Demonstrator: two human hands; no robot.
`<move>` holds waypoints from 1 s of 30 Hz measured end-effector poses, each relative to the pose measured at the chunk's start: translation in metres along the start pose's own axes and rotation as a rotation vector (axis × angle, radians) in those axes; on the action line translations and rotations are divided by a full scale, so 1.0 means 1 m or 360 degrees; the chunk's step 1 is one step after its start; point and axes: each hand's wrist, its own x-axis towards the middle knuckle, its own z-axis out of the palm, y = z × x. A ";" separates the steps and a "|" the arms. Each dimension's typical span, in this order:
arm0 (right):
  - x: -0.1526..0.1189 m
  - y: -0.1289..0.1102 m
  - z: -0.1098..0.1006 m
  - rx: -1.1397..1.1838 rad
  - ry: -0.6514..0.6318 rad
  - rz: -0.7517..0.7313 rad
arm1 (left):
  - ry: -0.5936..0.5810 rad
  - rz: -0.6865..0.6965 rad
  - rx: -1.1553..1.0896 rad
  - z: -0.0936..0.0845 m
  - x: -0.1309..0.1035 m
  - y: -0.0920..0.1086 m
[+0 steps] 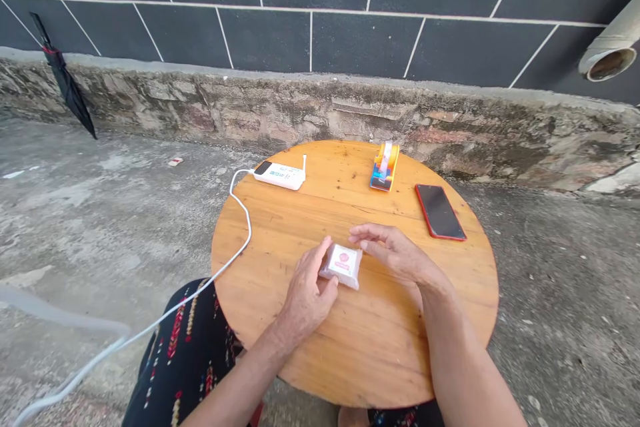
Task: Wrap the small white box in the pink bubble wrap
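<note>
A small square packet (pixel 344 264) in clear wrapping, with a white label and pink print, lies on the round wooden table (pixel 370 347). My left hand (pixel 311 285) holds it at its left side, fingers along the upper left edge and thumb at the lower edge. Just to the right of the packet, my right hand (pixel 393 252) hovers over the table with fingers slightly bent and thumb apart, holding nothing.
A white power strip (pixel 280 175) with a cable (pixel 240 203) sits at the table's back left. Behind the packet stands a tape dispenser (pixel 385 168) with an orange frame. A red-edged phone (pixel 440 212) lies to the right. An umbrella (pixel 67 83) leans on the wall.
</note>
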 end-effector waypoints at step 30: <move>0.001 -0.011 0.012 0.0007 -0.0120 -0.0164 | -0.0040 -0.0060 0.0065 -0.001 0.001 0.000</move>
